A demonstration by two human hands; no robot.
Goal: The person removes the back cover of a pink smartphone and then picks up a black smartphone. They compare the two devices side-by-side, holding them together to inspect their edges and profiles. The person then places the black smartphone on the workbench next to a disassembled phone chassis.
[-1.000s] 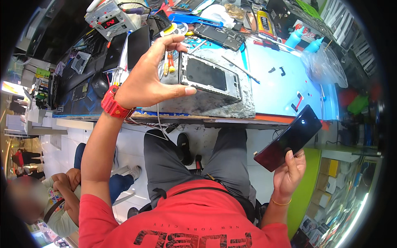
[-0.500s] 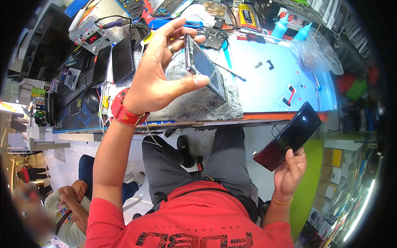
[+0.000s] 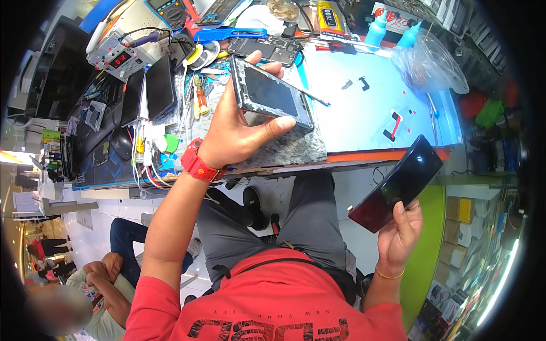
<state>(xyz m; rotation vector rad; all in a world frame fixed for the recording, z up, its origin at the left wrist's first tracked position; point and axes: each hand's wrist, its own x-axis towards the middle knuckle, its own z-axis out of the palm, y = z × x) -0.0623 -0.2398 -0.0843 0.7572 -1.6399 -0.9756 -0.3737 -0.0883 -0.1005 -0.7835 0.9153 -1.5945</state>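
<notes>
My left hand point(image 3: 236, 139) is closed around the edges of a phone frame point(image 3: 267, 94), tilted above the grey-speckled work mat point(image 3: 290, 148). The frame's face is turned up, showing a dark rectangular recess and whitish scuffed edges. Beyond the bench's front edge, my right hand point(image 3: 401, 236) pinches the lower end of a glossy dark phone screen point(image 3: 398, 184), thumb on its face. A small pale connector sticks out at the screen's lower left corner. The two phone parts are apart.
A blue mat point(image 3: 352, 125) bears small black pieces and a red-edged strip point(image 3: 392, 126). Behind lie an opened phone point(image 3: 264, 50), blue bottles point(image 3: 375, 31) and a clear plastic bag point(image 3: 429, 65). A power supply point(image 3: 122, 59) stands left. Another person point(image 3: 102, 284) sits lower left.
My left hand has come nearer and turned the phone frame, so its inner face shows more. The right hand and the screen have hardly moved.
</notes>
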